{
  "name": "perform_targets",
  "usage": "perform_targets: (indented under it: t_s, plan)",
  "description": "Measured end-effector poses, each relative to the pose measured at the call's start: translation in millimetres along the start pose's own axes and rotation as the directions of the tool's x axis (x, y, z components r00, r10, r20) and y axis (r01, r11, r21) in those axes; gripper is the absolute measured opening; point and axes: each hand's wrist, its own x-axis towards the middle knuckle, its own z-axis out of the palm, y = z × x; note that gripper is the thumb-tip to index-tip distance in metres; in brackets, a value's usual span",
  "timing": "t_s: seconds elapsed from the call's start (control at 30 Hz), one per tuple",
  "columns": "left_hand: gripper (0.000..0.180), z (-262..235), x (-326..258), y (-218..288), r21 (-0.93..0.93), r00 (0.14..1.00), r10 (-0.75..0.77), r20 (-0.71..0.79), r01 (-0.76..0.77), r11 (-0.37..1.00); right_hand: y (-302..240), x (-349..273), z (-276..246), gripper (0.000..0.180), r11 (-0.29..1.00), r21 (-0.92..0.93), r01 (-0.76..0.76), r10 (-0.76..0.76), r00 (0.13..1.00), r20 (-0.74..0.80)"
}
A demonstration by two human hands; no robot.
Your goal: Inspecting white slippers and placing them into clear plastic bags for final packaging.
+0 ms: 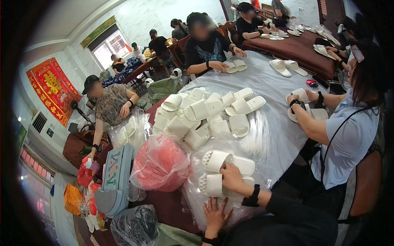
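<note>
My right hand (pixel 232 176) is closed on a white slipper (pixel 213 185) that lies on a stack of clear plastic bags (pixel 197 192) at the near end of the table. A second white slipper (pixel 230 162) lies just beyond it, touching the first. A black watch sits on that wrist. Below it, my left hand (pixel 214 214) rests flat on the clear bags with its fingers spread and holds nothing.
A pile of several white slippers (pixel 205 115) covers the middle of the grey-clothed table (pixel 266 78). A red bundle in a clear bag (pixel 160 164) lies left of my hands. At the right, a person in a light blue shirt (pixel 349 139) handles a slipper (pixel 299 95). Other people work at tables behind.
</note>
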Motion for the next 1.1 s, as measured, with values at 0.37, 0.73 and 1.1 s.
perform_targets:
  t_s: [0.37,0.73,1.1]
  plan:
    - [0.040,-9.8,-0.6,-2.4,-0.083,0.973,0.036,0.226,-0.017,0.996,-7.9,-17.8,-92.4,0.029,0.698,0.715,0.031,-0.112,0.991,0.066]
    - [0.032,-24.7,26.1,8.1,-0.168,0.991,0.084,0.103,-0.065,0.984,-7.9,-85.0,-181.5,0.024,0.072,0.523,-0.849,-0.129,0.512,0.849]
    - [0.021,-53.6,55.5,6.8,-0.309,0.965,-0.024,-0.260,-0.059,0.949,6.9,-110.4,-207.3,0.019,0.114,0.819,-0.562,0.055,0.827,0.560]
